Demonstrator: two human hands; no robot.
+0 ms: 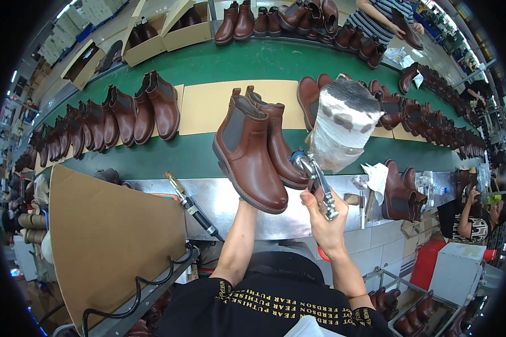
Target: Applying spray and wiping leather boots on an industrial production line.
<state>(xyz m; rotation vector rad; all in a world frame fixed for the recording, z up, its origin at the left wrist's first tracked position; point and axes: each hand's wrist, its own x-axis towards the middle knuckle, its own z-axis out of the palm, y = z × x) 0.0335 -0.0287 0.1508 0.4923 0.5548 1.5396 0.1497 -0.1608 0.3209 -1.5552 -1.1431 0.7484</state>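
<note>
Right hand (327, 223) is up, fingers (340, 208) kinda curled in a grip; left forearm (239, 238) reaches forward, its hand hidden.

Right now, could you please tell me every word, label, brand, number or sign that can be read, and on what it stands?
Wearer's black T-shirt: yellow capital lettering in rows, with more at the sleeve hems; I'm leaving the wording uncopied.
Co-worker's dark shirt, at far right: pale print, too small to read.
Brown Chelsea boots in front and metal spray gun: no lettering that I can make out.
</note>
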